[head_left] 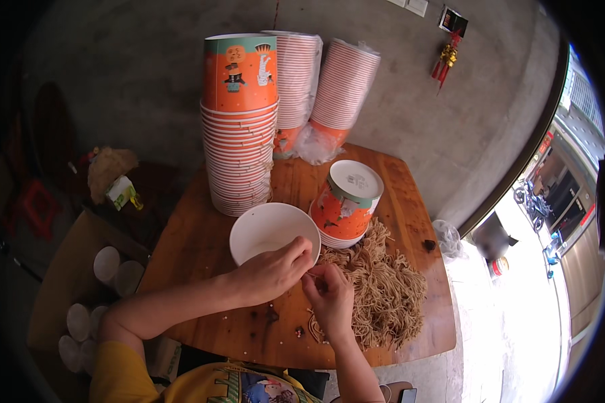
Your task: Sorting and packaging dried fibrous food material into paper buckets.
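Note:
My left hand (282, 270) is closed in a pinch at the near right rim of a white-lined paper bucket (265, 228), which stands with its mouth up. Close beside it, my right hand (329, 295) pinches too, thumb against fingers. A thin strand shows faintly between the two hands; its ends are hidden by the fingers. A loose heap of tan cords (390, 295) lies right of my right hand. Just behind the heap, a short stack of orange paper buckets (346, 205) stands upside down.
A tall stack of orange paper buckets (238, 148) rises at the table's back left, cords hanging at its right side. Two plastic-wrapped stacks (343, 84) stand behind. A cardboard box (64, 269) with white cups is left of the wooden table (208, 322). A phone (408, 395) lies below.

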A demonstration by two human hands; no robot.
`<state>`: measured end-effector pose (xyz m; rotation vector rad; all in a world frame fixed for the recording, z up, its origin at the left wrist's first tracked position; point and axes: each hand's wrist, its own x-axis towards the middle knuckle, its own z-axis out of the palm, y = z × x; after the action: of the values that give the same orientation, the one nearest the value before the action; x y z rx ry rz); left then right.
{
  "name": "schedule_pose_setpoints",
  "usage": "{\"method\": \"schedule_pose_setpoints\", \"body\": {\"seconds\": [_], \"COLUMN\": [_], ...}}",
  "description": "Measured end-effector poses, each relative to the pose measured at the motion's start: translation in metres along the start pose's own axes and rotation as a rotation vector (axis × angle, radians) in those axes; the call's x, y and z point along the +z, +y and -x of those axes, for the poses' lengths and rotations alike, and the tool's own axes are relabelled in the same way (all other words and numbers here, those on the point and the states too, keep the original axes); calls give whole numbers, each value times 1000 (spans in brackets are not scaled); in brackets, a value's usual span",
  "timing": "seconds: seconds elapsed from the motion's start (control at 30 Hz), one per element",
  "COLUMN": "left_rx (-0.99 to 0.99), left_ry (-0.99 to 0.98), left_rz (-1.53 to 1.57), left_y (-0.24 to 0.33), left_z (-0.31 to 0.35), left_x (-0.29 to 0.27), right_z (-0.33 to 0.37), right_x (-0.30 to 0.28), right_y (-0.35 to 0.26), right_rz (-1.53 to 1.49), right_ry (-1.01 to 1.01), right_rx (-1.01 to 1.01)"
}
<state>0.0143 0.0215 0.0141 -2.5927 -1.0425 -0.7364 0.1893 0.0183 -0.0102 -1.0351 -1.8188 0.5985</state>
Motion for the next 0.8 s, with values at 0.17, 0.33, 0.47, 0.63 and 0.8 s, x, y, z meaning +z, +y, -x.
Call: {"method": "schedule_pose_setpoints", "body": {"seconds": [0.17, 0.33, 0.47, 0.63, 0.8], "left_rx": [2, 57, 61, -27, -30], "left_ry": [15, 44, 34, -19, 24], "left_rz": [32, -7, -39, 102, 94], "left_y": [-2, -4, -3, -2, -2], "left_z": [-2, -3, -2, 1, -1], "left_x": [-1, -1, 1, 5, 4], "right_z": [2, 2, 4, 8, 8], "right_x": [-1, 0, 2, 9, 13], "right_y": [-1, 3, 13, 17, 16], "right_rz": [-19, -46, -168, -283, -245], "right_ry": [12, 24, -10, -6, 11], "right_rx": [60, 89, 190, 216, 183]}}
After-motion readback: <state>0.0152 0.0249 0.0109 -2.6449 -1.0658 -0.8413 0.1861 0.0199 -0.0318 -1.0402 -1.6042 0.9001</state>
